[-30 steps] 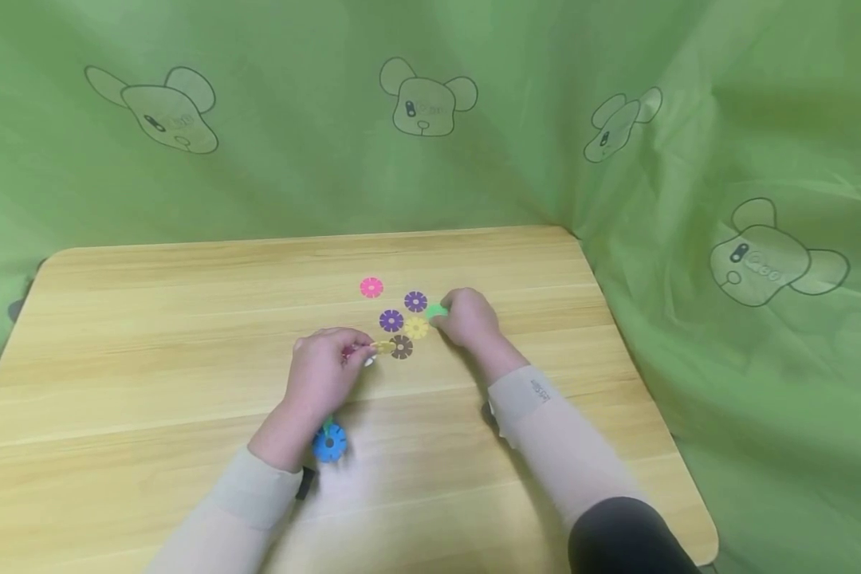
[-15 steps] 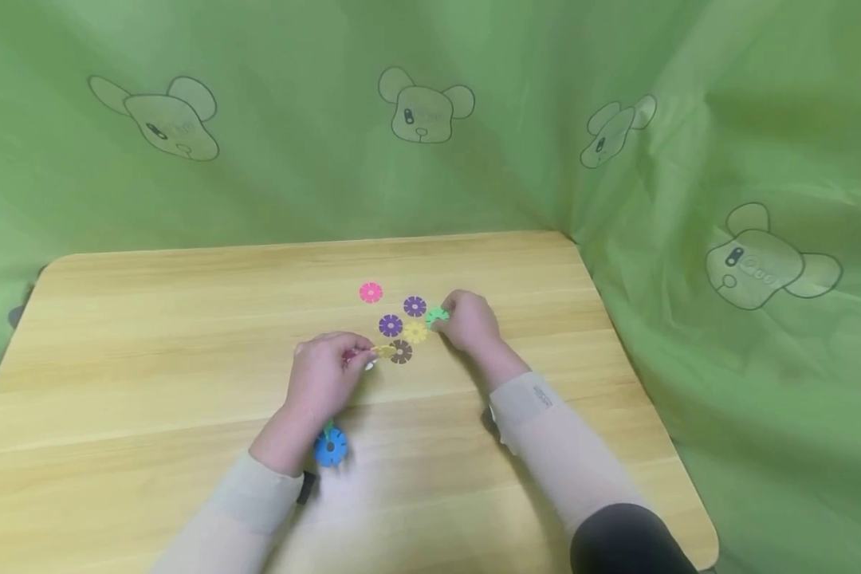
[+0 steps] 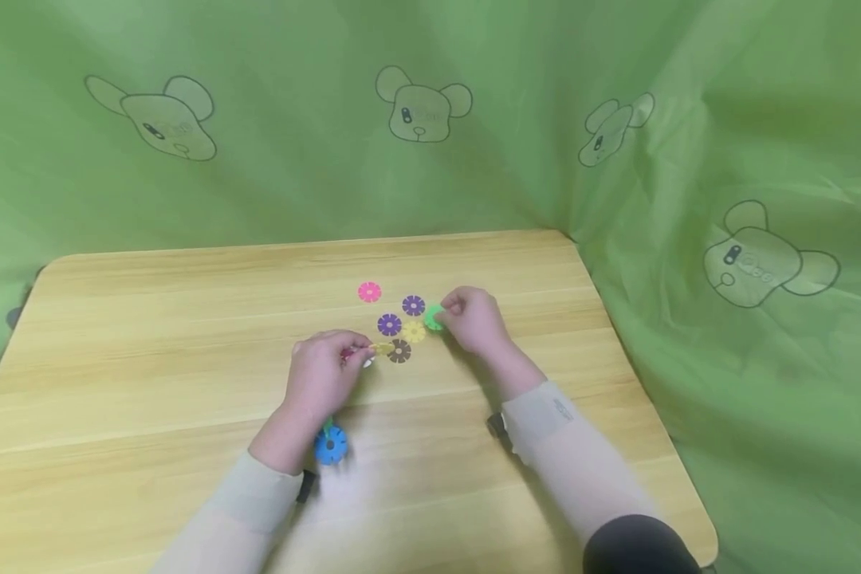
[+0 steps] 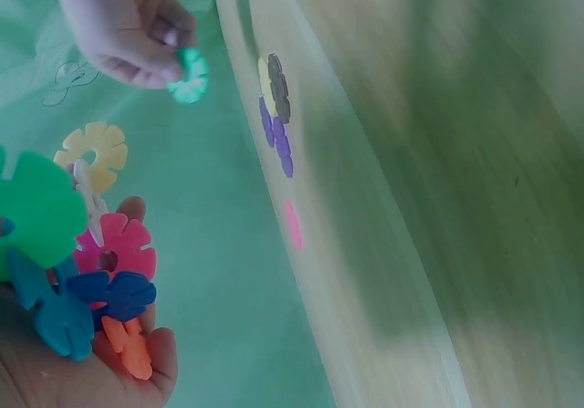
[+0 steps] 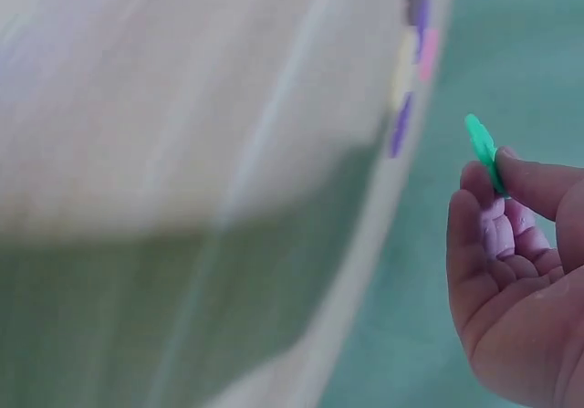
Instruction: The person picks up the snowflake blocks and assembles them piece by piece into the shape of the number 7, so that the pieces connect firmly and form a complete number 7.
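My left hand [image 3: 323, 371] grips a cluster of interlocked notched plastic discs. In the left wrist view a green disc [image 4: 41, 212], a teal one [image 4: 59, 317], a dark blue one [image 4: 114, 291], an orange one [image 4: 128, 346], a pink one [image 4: 119, 246], a white one and a pale yellow one [image 4: 105, 152] show in it. The cluster's blue disc [image 3: 331, 445] hangs below that wrist in the head view. Between thumb and fingertips, my right hand [image 3: 477, 320] pinches a single light green disc [image 5: 482, 148], raised above the table.
Loose discs lie between the hands on the wooden table [image 3: 151, 359]: pink [image 3: 369, 292], two purple [image 3: 390, 324], yellow [image 3: 414, 332] and brown [image 3: 399, 351]. Green curtain [image 3: 294, 183] surrounds the table at the back and right.
My right hand has picked up the light green disc from beside the loose ones, its wrist shifting slightly right. My left hand stays in place with its cluster.
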The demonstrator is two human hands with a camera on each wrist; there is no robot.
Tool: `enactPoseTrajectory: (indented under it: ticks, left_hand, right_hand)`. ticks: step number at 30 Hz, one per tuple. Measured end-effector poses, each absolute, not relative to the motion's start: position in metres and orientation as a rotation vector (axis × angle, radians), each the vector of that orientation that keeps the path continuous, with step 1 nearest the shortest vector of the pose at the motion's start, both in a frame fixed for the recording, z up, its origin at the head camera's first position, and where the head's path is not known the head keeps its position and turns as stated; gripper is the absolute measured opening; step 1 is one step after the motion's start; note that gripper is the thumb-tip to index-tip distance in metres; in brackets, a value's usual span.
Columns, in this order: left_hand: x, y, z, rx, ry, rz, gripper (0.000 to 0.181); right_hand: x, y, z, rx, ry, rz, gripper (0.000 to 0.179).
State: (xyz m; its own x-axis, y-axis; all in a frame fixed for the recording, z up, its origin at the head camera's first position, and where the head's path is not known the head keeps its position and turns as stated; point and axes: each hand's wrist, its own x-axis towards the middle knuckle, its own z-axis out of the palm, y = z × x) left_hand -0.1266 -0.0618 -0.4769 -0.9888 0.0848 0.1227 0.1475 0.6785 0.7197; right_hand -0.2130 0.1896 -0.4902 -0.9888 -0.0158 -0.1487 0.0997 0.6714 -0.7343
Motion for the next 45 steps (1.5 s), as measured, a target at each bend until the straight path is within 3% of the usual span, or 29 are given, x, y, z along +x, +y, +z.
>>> enactPoseTrajectory:
  ticks: [17,45]
  left_hand:
    - [-0.128,-0.062,-0.477,-0.168,-2.776,-1.212,0.017]
    - [-0.128,-0.06,-0.477,-0.176,-2.745,-1.211,0.016]
  right_hand:
    - [-0.197,0.181,-0.459,0.002,2.429,-1.569,0.03]
    - [-0.172,0.158,-0.462,-0.06,2.246,-1.745,0.032]
